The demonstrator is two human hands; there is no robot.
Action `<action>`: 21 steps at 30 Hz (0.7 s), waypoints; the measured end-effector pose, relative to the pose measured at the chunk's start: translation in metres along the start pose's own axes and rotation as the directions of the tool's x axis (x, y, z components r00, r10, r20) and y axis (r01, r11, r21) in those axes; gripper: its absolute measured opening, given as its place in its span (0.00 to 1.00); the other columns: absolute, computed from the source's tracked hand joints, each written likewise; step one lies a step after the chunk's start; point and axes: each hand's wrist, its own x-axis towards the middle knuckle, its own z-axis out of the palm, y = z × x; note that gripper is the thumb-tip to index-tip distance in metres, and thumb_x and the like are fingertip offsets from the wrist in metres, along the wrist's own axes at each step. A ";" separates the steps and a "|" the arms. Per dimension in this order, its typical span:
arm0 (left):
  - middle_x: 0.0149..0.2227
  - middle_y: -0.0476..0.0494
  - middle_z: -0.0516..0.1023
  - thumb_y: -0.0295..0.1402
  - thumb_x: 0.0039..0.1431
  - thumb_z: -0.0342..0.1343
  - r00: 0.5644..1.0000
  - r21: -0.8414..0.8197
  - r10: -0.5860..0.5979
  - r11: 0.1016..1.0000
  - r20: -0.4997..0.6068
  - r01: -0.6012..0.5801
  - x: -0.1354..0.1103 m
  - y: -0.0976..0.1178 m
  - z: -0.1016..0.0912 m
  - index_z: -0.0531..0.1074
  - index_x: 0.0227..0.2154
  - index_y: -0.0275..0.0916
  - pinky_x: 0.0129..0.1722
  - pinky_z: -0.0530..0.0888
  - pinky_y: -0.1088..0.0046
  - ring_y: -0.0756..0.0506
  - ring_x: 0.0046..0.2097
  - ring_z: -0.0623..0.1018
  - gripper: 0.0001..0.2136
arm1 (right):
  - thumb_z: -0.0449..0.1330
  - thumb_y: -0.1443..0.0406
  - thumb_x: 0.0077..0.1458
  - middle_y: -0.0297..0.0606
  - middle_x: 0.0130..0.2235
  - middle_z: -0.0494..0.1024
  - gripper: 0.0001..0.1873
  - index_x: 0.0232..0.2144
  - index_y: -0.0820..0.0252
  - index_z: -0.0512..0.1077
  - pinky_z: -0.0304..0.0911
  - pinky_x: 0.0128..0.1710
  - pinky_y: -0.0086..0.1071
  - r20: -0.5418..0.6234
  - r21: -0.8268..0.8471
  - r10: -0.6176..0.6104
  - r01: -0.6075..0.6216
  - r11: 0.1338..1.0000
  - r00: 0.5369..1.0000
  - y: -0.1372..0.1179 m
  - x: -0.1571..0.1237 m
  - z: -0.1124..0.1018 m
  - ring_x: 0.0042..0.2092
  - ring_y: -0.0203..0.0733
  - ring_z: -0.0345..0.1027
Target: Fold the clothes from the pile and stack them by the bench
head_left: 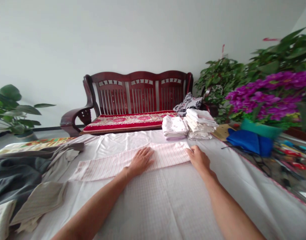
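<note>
A long folded strip of white cloth with pink stripes [168, 155] lies across the white-covered surface in front of me. My left hand [141, 160] rests flat on the middle of the striped cloth, its fingers stretched out. At the cloth's right end, my right hand [198, 159] pinches the edge between thumb and fingers. Just beyond that end sit two piles of folded cloths: a lower pile [175, 127] and a taller pile [200, 123].
Rumpled grey and beige clothes [23, 173] lie at the left. Behind stands a dark red wooden bench [140, 90] with a red patterned mat [133, 121]. A blue cloth item [253, 141], small objects and purple flowers [273, 96] are at the right.
</note>
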 end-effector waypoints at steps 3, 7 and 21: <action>0.69 0.39 0.57 0.45 0.71 0.41 1.000 0.029 -0.003 1.000 0.013 0.003 -0.001 0.001 0.000 0.59 0.65 0.43 0.69 0.52 0.59 0.41 0.70 0.55 0.24 | 0.47 0.48 0.63 0.44 0.44 0.81 0.23 0.47 0.54 0.71 0.61 0.38 0.35 -0.011 0.039 0.035 -0.034 0.999 0.999 0.003 0.006 0.005 0.44 0.50 0.75; 0.70 0.39 0.56 0.47 0.71 0.42 0.999 0.045 -0.023 0.999 0.027 0.022 -0.001 0.004 0.000 0.58 0.66 0.42 0.69 0.51 0.59 0.40 0.71 0.54 0.26 | 0.48 0.48 0.63 0.43 0.43 0.81 0.22 0.48 0.53 0.71 0.61 0.37 0.35 -0.002 -0.012 0.007 -0.007 1.000 1.000 0.003 0.006 0.008 0.43 0.49 0.75; 0.70 0.42 0.57 0.47 0.69 0.46 0.997 0.005 -0.081 0.997 0.005 0.081 -0.002 0.009 0.001 0.60 0.65 0.47 0.69 0.51 0.56 0.39 0.70 0.55 0.25 | 0.49 0.51 0.63 0.50 0.44 0.80 0.21 0.47 0.58 0.72 0.63 0.43 0.44 -0.148 -0.177 -0.117 0.091 0.980 0.982 0.002 -0.009 -0.001 0.47 0.56 0.72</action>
